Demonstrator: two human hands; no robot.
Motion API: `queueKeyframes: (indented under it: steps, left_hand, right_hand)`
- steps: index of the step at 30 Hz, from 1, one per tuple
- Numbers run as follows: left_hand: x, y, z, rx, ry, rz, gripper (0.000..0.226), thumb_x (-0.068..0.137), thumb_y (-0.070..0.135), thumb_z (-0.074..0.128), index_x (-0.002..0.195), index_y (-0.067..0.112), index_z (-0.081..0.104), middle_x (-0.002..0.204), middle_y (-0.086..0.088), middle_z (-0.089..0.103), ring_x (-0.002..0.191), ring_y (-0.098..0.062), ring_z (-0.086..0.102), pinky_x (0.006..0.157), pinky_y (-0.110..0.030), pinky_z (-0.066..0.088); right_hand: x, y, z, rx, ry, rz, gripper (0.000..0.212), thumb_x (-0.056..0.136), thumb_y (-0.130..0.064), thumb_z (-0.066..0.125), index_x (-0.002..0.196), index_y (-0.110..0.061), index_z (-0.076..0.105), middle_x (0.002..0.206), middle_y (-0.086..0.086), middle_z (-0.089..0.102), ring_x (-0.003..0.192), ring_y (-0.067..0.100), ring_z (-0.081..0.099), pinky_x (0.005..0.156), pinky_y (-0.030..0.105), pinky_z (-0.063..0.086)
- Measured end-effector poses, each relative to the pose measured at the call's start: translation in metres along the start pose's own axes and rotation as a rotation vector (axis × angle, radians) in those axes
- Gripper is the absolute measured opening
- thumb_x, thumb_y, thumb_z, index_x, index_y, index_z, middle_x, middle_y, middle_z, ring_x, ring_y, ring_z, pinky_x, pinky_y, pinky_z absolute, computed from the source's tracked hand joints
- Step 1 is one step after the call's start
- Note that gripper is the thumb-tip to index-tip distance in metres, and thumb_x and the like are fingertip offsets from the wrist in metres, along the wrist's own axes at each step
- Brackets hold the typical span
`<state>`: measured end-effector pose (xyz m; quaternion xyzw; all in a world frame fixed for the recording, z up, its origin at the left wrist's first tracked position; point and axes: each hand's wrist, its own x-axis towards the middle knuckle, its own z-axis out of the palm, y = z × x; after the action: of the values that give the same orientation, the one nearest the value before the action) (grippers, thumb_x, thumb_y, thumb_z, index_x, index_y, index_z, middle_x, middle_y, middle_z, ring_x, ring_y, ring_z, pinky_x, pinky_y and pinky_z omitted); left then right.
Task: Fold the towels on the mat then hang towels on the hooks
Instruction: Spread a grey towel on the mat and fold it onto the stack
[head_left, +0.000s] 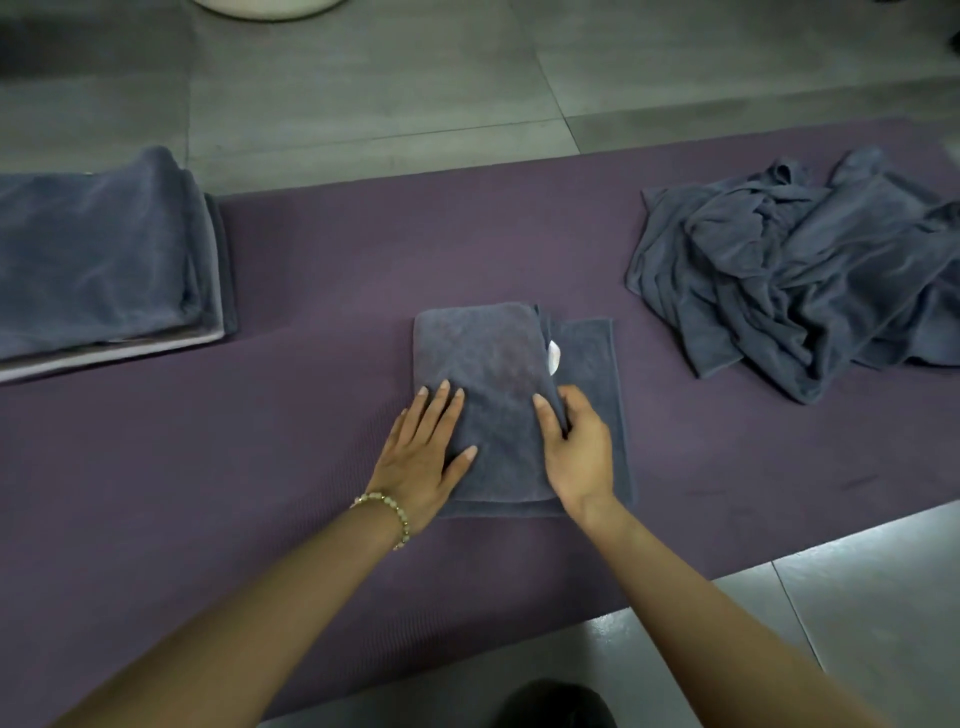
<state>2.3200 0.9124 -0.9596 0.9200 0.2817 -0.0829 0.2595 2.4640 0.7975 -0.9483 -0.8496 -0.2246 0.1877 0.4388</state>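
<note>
Grey floor tiles (363, 78) lie under a purple mat (260, 441) that runs across the view. At its far left sits a stack of folded towels (98, 254), squared and layered.

Near the middle, the left hand (421, 457), with a beaded bracelet (389, 512) at the wrist, presses flat with straight, spread fingers on the half-folded grey towel (493, 364). The right hand (576, 447) pinches the edge of the towel's upper flap, thumb on top and fingers curled beside it, just near of a white label (555, 356).

To the far right lies a crumpled heap of unfolded towels (795, 280).

The cloth looks soft, light and limp. It should crease wherever it is pressed and sag if lifted by one point, so it is best taken by corners or a folded edge.

No hooks are in view.
</note>
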Motion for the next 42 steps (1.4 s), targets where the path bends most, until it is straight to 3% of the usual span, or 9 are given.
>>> queueKeyframes:
  steps: [9,12,16,19,23,28,33,38,42]
  left_hand:
    - [0.026,0.026,0.018,0.167,0.003,0.159,0.084,0.069,0.076,-0.024,0.140,0.031,-0.023,0.154,0.011,-0.022,0.141,-0.011,-0.025,0.112,-0.027,-0.018]
    - [0.029,0.027,0.015,-0.115,0.162,0.022,0.080,0.090,0.064,0.029,0.147,0.027,-0.012,0.157,0.006,-0.013,0.146,-0.015,-0.009,0.116,-0.027,-0.006]
    - [0.036,0.033,0.008,-0.745,0.275,-0.316,0.086,0.080,0.041,0.070,0.146,0.017,0.021,0.143,-0.002,0.040,0.129,-0.017,0.040,0.110,-0.032,0.032]
    - [0.035,0.036,-0.002,-0.844,0.135,-0.434,0.060,0.073,0.029,0.081,0.120,0.013,0.047,0.114,0.003,0.059,0.099,-0.011,0.058,0.086,-0.022,0.043]
    - [0.022,0.040,0.005,-1.017,-0.162,-0.476,0.056,0.063,0.026,0.087,0.113,0.015,0.065,0.108,0.003,0.069,0.098,-0.010,0.065,0.086,-0.024,0.051]
    - [0.024,0.063,-0.002,-1.421,-0.139,-0.474,0.074,0.048,0.028,0.089,0.114,0.007,0.065,0.111,-0.005,0.070,0.103,-0.017,0.067,0.095,-0.034,0.050]
    - [0.022,0.080,-0.003,-1.437,-0.070,-0.485,0.053,0.064,0.018,0.085,0.112,0.007,0.066,0.107,-0.005,0.072,0.100,-0.017,0.068,0.094,-0.036,0.052]
    - [0.017,0.073,-0.016,-1.334,0.012,-0.518,0.037,0.076,0.023,0.078,0.108,0.007,0.066,0.105,-0.004,0.071,0.095,-0.017,0.068,0.085,-0.032,0.055]
    - [0.004,0.020,-0.044,-1.013,0.113,-0.498,0.039,0.090,0.037,0.060,0.119,0.012,0.052,0.096,0.000,0.062,0.080,-0.018,0.062,0.072,-0.032,0.055]
  right_hand:
    - [-0.001,0.052,-0.058,0.053,0.162,0.231,0.019,0.092,-0.028,0.060,0.101,-0.011,0.062,0.073,0.001,0.061,0.073,0.019,0.059,0.076,0.038,0.051]
    - [0.001,0.060,-0.061,0.075,0.151,0.294,0.016,0.088,-0.027,0.066,0.091,-0.012,0.060,0.070,0.003,0.059,0.069,0.020,0.058,0.073,0.037,0.050]
    - [-0.006,0.065,-0.061,-0.001,0.092,0.345,0.038,0.072,-0.043,0.079,0.089,-0.015,0.059,0.083,-0.001,0.064,0.075,0.016,0.062,0.075,0.035,0.052]
    - [-0.006,0.063,-0.062,-0.145,-0.045,0.368,0.057,0.065,-0.052,0.080,0.098,-0.011,0.058,0.092,0.000,0.065,0.084,0.018,0.063,0.074,0.032,0.051]
    - [-0.010,0.058,-0.065,-0.116,-0.101,0.478,0.080,0.052,-0.066,0.079,0.102,-0.008,0.058,0.090,0.000,0.066,0.085,0.018,0.065,0.067,0.026,0.047]
    - [-0.050,0.042,-0.061,0.331,0.071,0.790,0.079,0.059,-0.057,0.082,0.113,-0.007,0.052,0.104,0.005,0.062,0.094,0.021,0.064,0.060,0.031,0.055]
    - [-0.047,0.007,-0.059,0.914,-0.181,1.086,0.071,0.072,-0.060,0.070,0.119,-0.011,0.052,0.109,0.014,0.067,0.099,0.025,0.066,0.077,0.036,0.055]
    - [-0.037,-0.027,-0.030,1.139,-0.196,0.922,0.049,0.088,-0.038,0.063,0.124,-0.005,0.057,0.117,0.015,0.067,0.110,0.026,0.064,0.094,0.037,0.051]
    - [-0.027,-0.042,-0.020,0.708,0.039,0.506,0.034,0.092,-0.014,0.060,0.125,-0.006,0.056,0.120,0.010,0.065,0.112,0.023,0.061,0.097,0.041,0.050]
